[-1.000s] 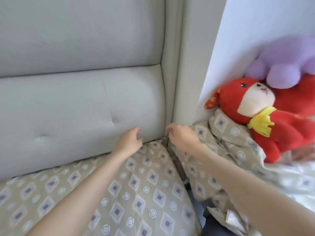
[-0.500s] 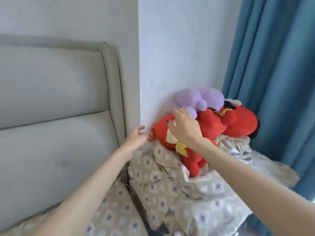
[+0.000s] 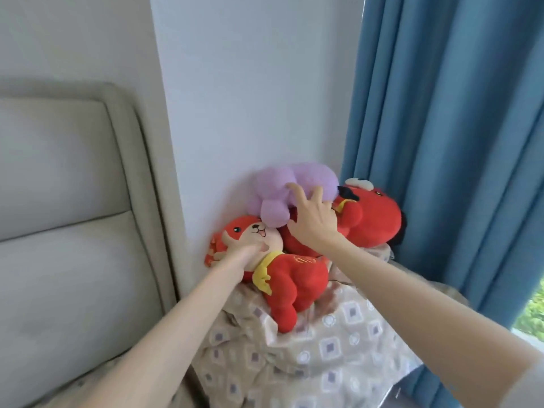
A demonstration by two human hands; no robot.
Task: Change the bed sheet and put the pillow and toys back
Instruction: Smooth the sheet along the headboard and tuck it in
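Three plush toys are piled on a bundled beige patterned sheet (image 3: 332,343) against the white wall. The red fox plush (image 3: 297,278) with a yellow scarf lies in front. My left hand (image 3: 245,254) grips it at the neck, with the fingertips hidden under its chin. A purple plush (image 3: 294,184) lies on top of the pile. My right hand (image 3: 313,220) rests on it with fingers spread and the thumb below its leg. A second red plush (image 3: 379,219) lies behind, against the curtain.
The grey padded headboard (image 3: 73,231) fills the left side. A blue curtain (image 3: 447,142) hangs on the right, with a strip of window at the far right edge. A corner of the sheeted mattress (image 3: 88,387) shows at the bottom left.
Both hands left the mattress corner by the headboard and rose to the toys. My left hand went onto the fox's neck; my right hand shifted from the fox's face up to the purple plush.
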